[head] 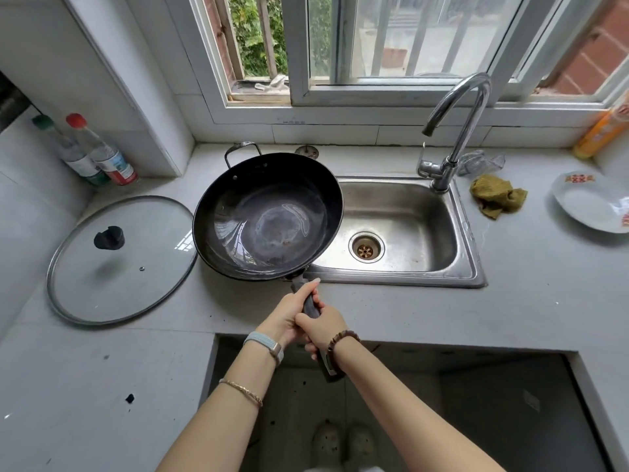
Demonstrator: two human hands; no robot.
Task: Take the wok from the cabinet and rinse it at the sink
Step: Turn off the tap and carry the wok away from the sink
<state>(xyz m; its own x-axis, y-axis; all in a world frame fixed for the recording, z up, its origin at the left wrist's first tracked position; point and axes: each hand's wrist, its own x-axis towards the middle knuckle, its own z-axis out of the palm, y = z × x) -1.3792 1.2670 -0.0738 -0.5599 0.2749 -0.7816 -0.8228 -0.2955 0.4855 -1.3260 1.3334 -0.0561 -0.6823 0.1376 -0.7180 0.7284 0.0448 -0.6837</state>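
Note:
A black wok with a long dark handle and a small loop handle at its far side hangs over the counter, its right edge overlapping the left rim of the steel sink. Both hands grip the long handle: my left hand is nearer the pan, my right hand just behind it. The wok's inside looks wet or shiny, with nothing in it. The chrome tap stands at the sink's back right, its spout over the basin. No water stream is visible.
A glass lid lies flat on the counter left of the wok. Two bottles stand in the back left corner. A green cloth, a white plate and an orange bottle sit right of the sink.

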